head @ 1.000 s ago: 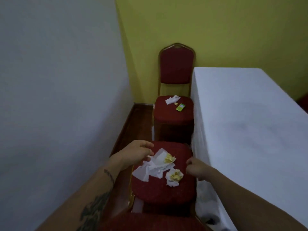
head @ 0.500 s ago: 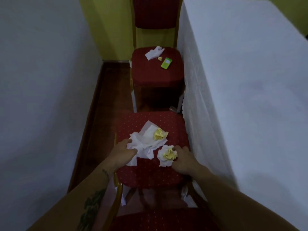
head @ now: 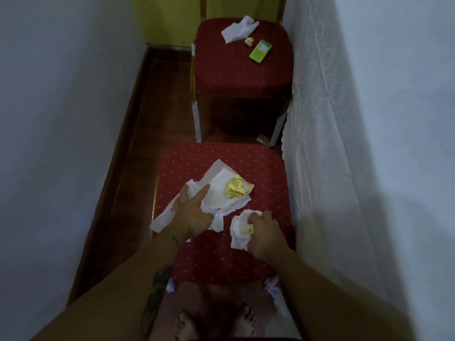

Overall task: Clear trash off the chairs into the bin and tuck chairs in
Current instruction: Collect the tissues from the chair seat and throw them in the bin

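A red near chair seat [head: 216,262] carries a flat white napkin [head: 221,190] with a yellow crumpled wrapper [head: 235,189] on it. My left hand [head: 192,210] lies flat on this napkin, fingers spread. Beside it sits a small crumpled white tissue [head: 240,230] with a bit of yellow inside; my right hand [head: 263,232] pinches its right edge. The far chair seat [head: 234,67] holds a white tissue [head: 238,29], a small yellow scrap [head: 249,41] and a green packet [head: 260,51].
A table with a white lace cloth [head: 344,143] runs along the right of both chairs. A white wall [head: 61,119] stands on the left, with a strip of wooden floor [head: 157,114] between. My bare feet [head: 214,323] show below the near seat.
The view tipped further down and closer to the near seat. My left hand moved onto the flat napkin and my right hand closed on the small tissue.
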Demonstrator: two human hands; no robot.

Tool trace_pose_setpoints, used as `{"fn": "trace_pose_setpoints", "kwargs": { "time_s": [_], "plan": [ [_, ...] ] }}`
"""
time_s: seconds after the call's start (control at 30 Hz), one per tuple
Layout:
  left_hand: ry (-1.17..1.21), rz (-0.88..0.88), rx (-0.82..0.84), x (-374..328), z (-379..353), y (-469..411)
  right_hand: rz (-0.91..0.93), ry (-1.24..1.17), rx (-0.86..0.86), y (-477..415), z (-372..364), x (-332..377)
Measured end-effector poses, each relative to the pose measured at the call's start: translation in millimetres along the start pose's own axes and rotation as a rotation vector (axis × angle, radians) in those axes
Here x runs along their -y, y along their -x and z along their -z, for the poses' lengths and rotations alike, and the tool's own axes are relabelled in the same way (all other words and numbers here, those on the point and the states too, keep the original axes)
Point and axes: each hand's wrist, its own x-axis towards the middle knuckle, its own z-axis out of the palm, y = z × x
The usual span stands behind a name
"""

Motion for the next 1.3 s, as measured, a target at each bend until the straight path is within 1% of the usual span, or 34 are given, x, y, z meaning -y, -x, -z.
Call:
{"fn": "trace_pose_setpoints", "kwargs": {
  "time_s": [0.07,0.13,0.2,0.23,0.3,0.37,0.43,0.53,0.63,0.7,0.77,0.83,0.97,1.07,1.13,1.23,1.3],
  "plan": [
    [-0.022,0.003,0.002,-1.1,-10.1,-5.6,0.021,-0.086,-0.069,-1.3,6.1,-5.7],
    [-0.058,0.018,0.011,-3.5,-18.2,-7.8,0.024,-0.194,-0.183,-3.0,17.3,-6.1],
    [-0.141,0.015,-0.002,-6.3,-26.1,-7.2,0.024,-0.244,-0.269,-9.8,31.8,0.5],
    [-0.188,0.002,-0.022,-4.8,-32.8,-6.9,0.03,-0.242,-0.278,-16.8,35.2,4.8],
    [-0.279,-0.052,-0.075,-5.3,-36.8,-4.2,0.041,-0.22,-0.275,-29.1,46.6,17.5],
    [-0.297,-0.088,-0.121,-4.0,-38.6,-2.1,0.062,-0.167,-0.25,-42.5,49.8,29.7],
    [-0.238,-0.087,-0.155,-3.7,-37.5,0.9,0.097,-0.074,-0.194,-55.9,47.3,41.1],
    [-0.159,-0.072,-0.176,-2.1,-37.6,10.6,0.14,0.11,-0.044,-71.7,38.0,53.8],
    [-0.022,-0.055,-0.216,-2.9,-42.9,21.3,0.169,0.252,0.065,-80.9,31.8,56.4],
    [0.052,-0.024,-0.199,-6.8,-48.4,24.3,0.173,0.259,0.041,-81.1,32.1,55.6],
    [0.079,0.036,-0.162,-13.4,-54.3,25.8,0.196,0.258,-0.058,-79.6,34.2,52.6],
    [0.074,0.076,-0.135,-20.7,-61.6,26.6,0.208,0.195,-0.16,-76.9,36.4,45.7],
    [-0.036,0.08,-0.098,-36.0,-81.0,24.4,0.175,0.026,-0.239,-71.2,35.2,27.0],
    [-0.132,0.097,-0.104,-47.7,-99.9,20.4,0.102,-0.195,-0.341,-65.7,36.8,16.0],
    [-0.224,0.092,-0.132,-50.1,-110.1,18.1,0.032,-0.384,-0.369,-58.9,36.8,5.6],
    [-0.353,0.031,-0.142,-45.0,-113.2,11.6,-0.064,-0.606,-0.419,-42.8,33.2,-13.5],
    [-0.339,-0.041,-0.081,-39.3,-107.0,7.0,-0.11,-0.659,-0.454,-31.3,30.1,-25.2]
  ]
}}
